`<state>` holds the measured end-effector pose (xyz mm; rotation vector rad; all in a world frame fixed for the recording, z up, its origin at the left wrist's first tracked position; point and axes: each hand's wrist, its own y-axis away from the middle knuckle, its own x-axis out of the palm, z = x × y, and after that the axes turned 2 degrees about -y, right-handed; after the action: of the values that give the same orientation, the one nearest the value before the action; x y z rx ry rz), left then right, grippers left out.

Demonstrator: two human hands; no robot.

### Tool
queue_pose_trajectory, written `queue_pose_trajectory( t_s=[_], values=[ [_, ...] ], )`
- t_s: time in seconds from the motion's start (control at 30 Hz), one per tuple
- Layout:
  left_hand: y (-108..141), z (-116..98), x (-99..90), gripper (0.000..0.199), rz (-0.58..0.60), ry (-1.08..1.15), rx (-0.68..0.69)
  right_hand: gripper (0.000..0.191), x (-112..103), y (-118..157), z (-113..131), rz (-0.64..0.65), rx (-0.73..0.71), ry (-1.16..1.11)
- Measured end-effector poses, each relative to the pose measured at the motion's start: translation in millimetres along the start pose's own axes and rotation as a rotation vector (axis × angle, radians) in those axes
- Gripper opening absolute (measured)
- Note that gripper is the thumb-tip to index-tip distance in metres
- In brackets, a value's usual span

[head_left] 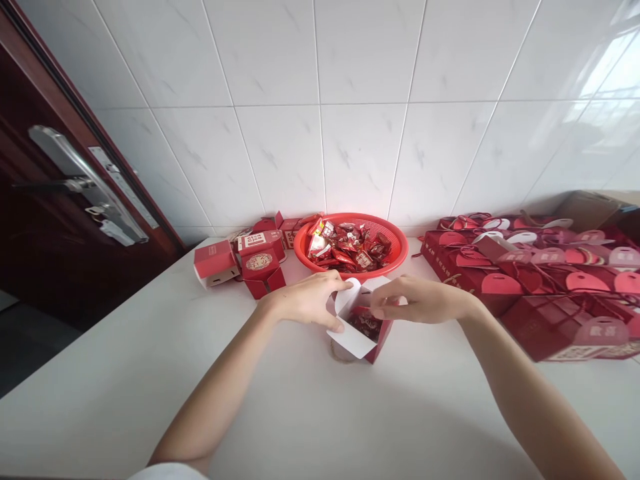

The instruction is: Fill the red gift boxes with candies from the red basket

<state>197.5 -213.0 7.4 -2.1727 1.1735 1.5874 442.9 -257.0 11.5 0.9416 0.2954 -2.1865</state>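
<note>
A small red box (383, 341) with white inner flaps stands with its top unfolded on the white table (300, 413). Dark red wrapped sweets (366, 323) show inside it. My left hand (313, 300) grips the box's left flap between thumb and fingers. Over the right side of the opening is my right hand (415, 300), fingers bent together at the box's top; what they hold, if anything, is hidden. Just behind both hands sits a red plastic basket (401, 248) of wrapped sweets.
Several red boxes (260, 267) lie left of the basket. Many red gift boxes with handles (545, 320) fill the right side, a cardboard box (590, 210) behind them. A tiled wall (280, 153) borders the back; a dark door (60, 200) is at left.
</note>
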Motion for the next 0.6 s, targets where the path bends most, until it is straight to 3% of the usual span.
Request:
queue_pose_trajectory(
  t_s=[0.13, 0.27, 0.37, 0.5, 0.6],
  values=[
    [0.2, -1.4, 0.3, 0.085, -0.004, -0.028, -0.004, 0.045, 9.8, -12.9, 7.2, 0.065, 0.146, 0.122],
    [1.1, -3.3, 0.1, 0.083, 0.006, -0.043, -0.010, 0.046, 16.5, -34.3, 8.0, 0.190, 0.318, 0.270],
    [1.8, -4.3, -0.6, 0.081, 0.003, -0.053, -0.007, 0.044, 12.6, -35.6, 6.2, 0.124, 0.322, 0.286],
    [1.3, -4.2, -1.1, 0.083, 0.000, -0.064, -0.002, 0.036, 3.9, -24.8, 4.1, -0.067, 0.238, 0.050],
    [0.2, -3.6, -1.2, 0.079, 0.007, -0.071, 0.003, 0.028, 4.0, -23.5, 0.1, -0.015, 0.256, -0.022]
  ],
)
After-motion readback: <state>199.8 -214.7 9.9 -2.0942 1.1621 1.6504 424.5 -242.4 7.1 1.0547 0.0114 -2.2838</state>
